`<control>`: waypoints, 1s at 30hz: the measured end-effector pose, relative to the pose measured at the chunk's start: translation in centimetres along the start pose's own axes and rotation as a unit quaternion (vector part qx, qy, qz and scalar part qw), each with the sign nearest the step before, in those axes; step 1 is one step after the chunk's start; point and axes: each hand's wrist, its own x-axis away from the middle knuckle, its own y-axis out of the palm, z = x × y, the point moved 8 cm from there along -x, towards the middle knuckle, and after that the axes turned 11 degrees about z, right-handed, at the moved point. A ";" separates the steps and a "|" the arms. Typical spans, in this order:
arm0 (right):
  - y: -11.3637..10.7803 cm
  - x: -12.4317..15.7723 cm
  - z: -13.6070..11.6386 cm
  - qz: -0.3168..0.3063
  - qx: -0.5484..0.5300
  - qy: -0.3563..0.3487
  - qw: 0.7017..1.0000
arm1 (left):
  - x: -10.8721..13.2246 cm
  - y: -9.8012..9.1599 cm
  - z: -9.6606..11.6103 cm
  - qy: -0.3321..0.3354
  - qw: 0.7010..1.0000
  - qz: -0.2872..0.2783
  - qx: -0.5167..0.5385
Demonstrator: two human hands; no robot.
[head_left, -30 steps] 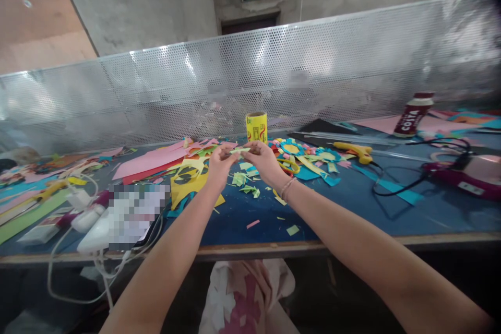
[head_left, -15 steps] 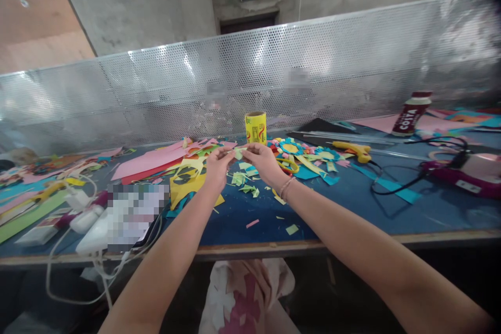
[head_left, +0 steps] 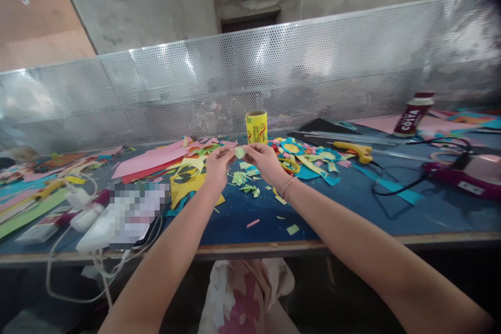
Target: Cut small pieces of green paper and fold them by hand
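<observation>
Both my hands are raised over the middle of the blue table. My left hand and my right hand pinch a small pale green paper piece between their fingertips. The fingers of both are closed on it. Under the hands lie several pale green paper scraps and a yellow cut-out sheet. A yellow tape roll stands just behind the hands.
Pink sheets and coloured paper flowers cover the table's back. A yellow glue gun and a dark bottle sit to the right, a pink device with a black cable further right. White cables lie left. A perforated metal screen stands behind.
The green paper between my fingertips has gone from a longer strip to a shorter, folded piece, and my hands have drawn a little closer together.
</observation>
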 end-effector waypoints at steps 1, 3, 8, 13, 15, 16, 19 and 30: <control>0.0 0.0 0.1 0.001 0.000 0.003 1.000 | 0.0 0.0 -0.1 -0.008 1.000 -0.001 0.010; 0.0 0.0 0.1 0.001 0.002 0.006 1.000 | 0.0 0.1 -0.2 -0.020 0.999 -0.005 0.025; 0.2 0.1 -0.1 -0.007 -0.002 -0.001 1.000 | 0.0 0.2 -0.2 -0.026 0.999 -0.011 0.045; 0.2 0.0 0.1 -0.008 -0.005 0.000 1.000 | 0.1 0.2 -0.1 -0.032 0.998 -0.010 0.050; 0.2 0.0 0.2 -0.010 -0.005 0.000 1.000 | 0.1 0.1 -0.1 -0.035 0.998 -0.001 0.054; 0.2 0.0 0.2 -0.011 -0.004 0.000 1.000 | 0.1 0.0 -0.1 -0.036 0.998 0.003 0.056; 0.2 0.0 0.2 -0.013 -0.003 -0.001 1.000 | 0.0 -0.2 -0.2 -0.042 0.998 0.017 0.054; 0.2 0.1 0.0 -0.005 0.014 -0.003 1.000 | -0.1 -0.3 -0.3 -0.034 0.998 0.023 0.049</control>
